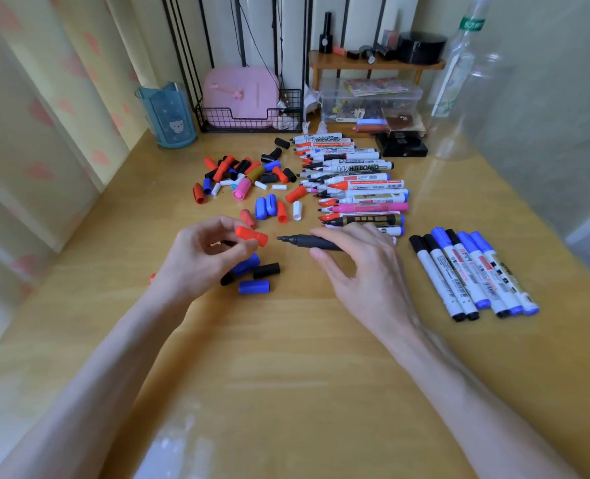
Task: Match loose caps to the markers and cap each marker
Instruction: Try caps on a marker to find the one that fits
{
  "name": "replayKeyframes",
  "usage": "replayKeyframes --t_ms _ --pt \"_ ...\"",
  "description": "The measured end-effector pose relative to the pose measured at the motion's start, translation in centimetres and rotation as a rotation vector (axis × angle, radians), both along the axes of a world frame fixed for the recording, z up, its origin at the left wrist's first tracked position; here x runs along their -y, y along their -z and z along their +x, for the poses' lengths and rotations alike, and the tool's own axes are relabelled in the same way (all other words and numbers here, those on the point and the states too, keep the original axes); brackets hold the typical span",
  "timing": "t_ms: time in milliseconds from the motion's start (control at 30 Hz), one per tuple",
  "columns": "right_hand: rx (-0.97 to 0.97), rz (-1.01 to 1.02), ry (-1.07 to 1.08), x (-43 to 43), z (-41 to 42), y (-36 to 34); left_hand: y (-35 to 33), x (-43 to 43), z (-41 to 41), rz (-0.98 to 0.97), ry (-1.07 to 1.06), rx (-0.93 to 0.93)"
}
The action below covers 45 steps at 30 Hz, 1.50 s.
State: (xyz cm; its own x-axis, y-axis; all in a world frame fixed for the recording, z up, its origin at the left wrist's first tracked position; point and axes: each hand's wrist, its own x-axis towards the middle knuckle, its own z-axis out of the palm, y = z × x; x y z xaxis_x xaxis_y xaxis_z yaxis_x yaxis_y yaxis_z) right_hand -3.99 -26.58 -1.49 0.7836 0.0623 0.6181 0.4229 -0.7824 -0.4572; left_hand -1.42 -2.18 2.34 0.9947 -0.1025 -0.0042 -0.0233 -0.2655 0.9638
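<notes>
Pinching a red cap between thumb and fingertips, my left hand holds it just above the table, its open end turned toward the bare tip of a black marker; cap and tip are close but apart. My right hand is closed around that marker's barrel, fingers curled over it, the tip pointing left. Under and just beside my left hand lie a few loose caps: two blue caps, one of them half hidden by my fingers, and a black cap. Toward the middle of the table sit two more blue caps side by side, with red ones and a white one near them. Beyond those, toward the far edge, I see the main heap of loose caps, red, black, blue, white and one pink. To its right runs a row of uncapped markers, tips pointing left, stacked from the far edge down to my right hand. Near the right edge lie the capped markers, six in all, side by side, black and blue caps on. At the far edge stand a blue cup, a wire basket with a pink case and a clear box.
</notes>
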Motion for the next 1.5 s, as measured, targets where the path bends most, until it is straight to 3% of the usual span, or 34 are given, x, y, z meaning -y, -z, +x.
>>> replayKeyframes --t_ms 133,333,500,700,1000,1167,1500 --pt "0.006 -0.009 -0.036 -0.2 0.0 0.2 0.0 0.0 0.1 -0.078 0.050 -0.089" --pt "-0.004 -0.027 -0.098 -0.2 -0.1 0.3 0.1 -0.3 0.1 -0.031 0.139 -0.067" --pt "0.024 -0.089 -0.114 -0.2 -0.2 0.5 0.9 0.3 -0.6 0.471 0.212 0.350" --pt "0.045 -0.059 -0.080 -0.3 -0.5 0.4 1.1 0.5 -0.5 0.516 0.262 0.551" --pt "0.026 -0.046 -0.007 0.5 -0.1 -0.5 0.7 0.8 0.6 0.511 0.151 0.571" --pt "0.003 -0.027 0.049 1.2 0.1 -0.3 2.5 -0.4 1.9 0.601 0.085 0.518" --pt "-0.027 -0.028 0.075 1.2 0.5 0.1 3.2 0.4 4.0 0.638 0.089 0.503"
